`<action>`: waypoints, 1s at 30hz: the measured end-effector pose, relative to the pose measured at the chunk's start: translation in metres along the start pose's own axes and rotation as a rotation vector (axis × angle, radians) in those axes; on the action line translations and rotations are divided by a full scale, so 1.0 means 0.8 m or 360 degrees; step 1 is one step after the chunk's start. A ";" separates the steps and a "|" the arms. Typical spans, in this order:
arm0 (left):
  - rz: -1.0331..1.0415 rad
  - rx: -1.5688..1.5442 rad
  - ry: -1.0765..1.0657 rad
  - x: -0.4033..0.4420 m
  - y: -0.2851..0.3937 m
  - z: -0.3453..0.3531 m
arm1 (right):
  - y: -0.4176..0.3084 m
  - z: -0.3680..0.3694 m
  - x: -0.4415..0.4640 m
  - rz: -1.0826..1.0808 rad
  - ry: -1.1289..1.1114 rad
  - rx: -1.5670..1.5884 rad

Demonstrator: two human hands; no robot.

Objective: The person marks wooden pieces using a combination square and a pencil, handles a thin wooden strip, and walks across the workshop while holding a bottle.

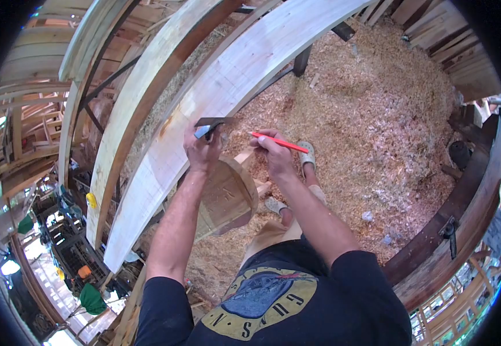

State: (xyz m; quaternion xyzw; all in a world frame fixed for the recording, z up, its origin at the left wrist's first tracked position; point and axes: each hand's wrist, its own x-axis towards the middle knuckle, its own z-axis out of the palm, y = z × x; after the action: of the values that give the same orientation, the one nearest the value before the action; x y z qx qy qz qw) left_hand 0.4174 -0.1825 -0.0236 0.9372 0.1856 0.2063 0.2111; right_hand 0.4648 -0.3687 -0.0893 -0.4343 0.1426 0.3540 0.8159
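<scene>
pinching is being done by the right hand (273,151): a red pencil (289,143) is clamped in its fingers, tip aimed toward the left hand (203,150). in that one, a dark angled metal tool (209,121) is gripped, fingers curled round it, out over the edge of the long pale plank (227,75) that runs beside that hand. whether the tool is pressed on the wood can't be told from this angle.

as for what could go wrong, the tool could be tilted or slid off the plank's edge if it's gripped too loosely. the pencil tip might be snapped if it's leaned on too hard, and with loose shavings (377,115) spread beyond the right hand, a dropped pencil could easily be buried.

writing-wise, "guns" and an "n" can be read on the black t-shirt (342,300) below both hands; the rest is too skewed. no brand can be made out on the tool or pencil.
</scene>
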 end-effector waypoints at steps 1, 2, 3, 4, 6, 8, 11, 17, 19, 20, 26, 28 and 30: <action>0.0006 -0.0002 -0.0011 -0.001 -0.002 0.000 | 0.001 0.007 0.003 -0.0007 0.0008 0.0070; 0.0011 -0.0005 -0.0020 -0.001 -0.004 0.001 | 0.002 0.016 0.007 -0.0015 0.0015 0.0138; 0.0016 -0.0007 -0.0029 -0.001 -0.006 0.002 | 0.005 0.023 0.012 -0.0024 0.0021 0.0206; -0.0004 -0.0007 -0.0023 -0.002 -0.007 0.003 | 0.007 0.031 0.018 -0.0006 0.0012 0.0284; -0.0042 -0.0007 -0.0012 -0.002 -0.009 0.006 | 0.012 0.046 0.026 0.0031 0.0005 0.0455; 0.0051 0.0015 0.0011 -0.002 -0.010 0.007 | 0.017 0.060 0.032 0.0054 0.0003 0.0610; 0.0103 0.0022 0.0030 -0.002 -0.012 0.008 | 0.029 0.070 0.040 0.0062 0.0004 0.0786; 0.0085 0.0046 0.0021 -0.005 -0.018 0.012 | 0.038 0.073 0.044 0.0053 -0.0009 0.0933; 0.0103 0.0055 0.0034 -0.004 -0.019 0.013 | 0.040 0.072 0.044 0.0048 -0.0022 0.0954; 0.0120 0.0064 0.0047 -0.003 -0.020 0.013 | 0.041 0.073 0.044 0.0047 -0.0016 0.0945; 0.0105 0.0081 0.0050 -0.003 -0.017 0.012 | 0.049 0.074 0.047 0.0003 -0.0010 0.0941; 0.0096 0.0079 0.0043 -0.003 -0.016 0.012 | 0.049 0.075 0.046 0.0003 0.0015 0.0938; 0.0078 0.0060 0.0031 -0.004 -0.016 0.012 | 0.050 0.076 0.044 -0.0015 0.0023 0.0923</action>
State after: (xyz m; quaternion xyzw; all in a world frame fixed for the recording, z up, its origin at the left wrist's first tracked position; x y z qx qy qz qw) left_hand 0.4160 -0.1761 -0.0386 0.9433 0.1686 0.2171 0.1863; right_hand 0.4572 -0.2883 -0.0972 -0.1861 0.2418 0.2915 0.9066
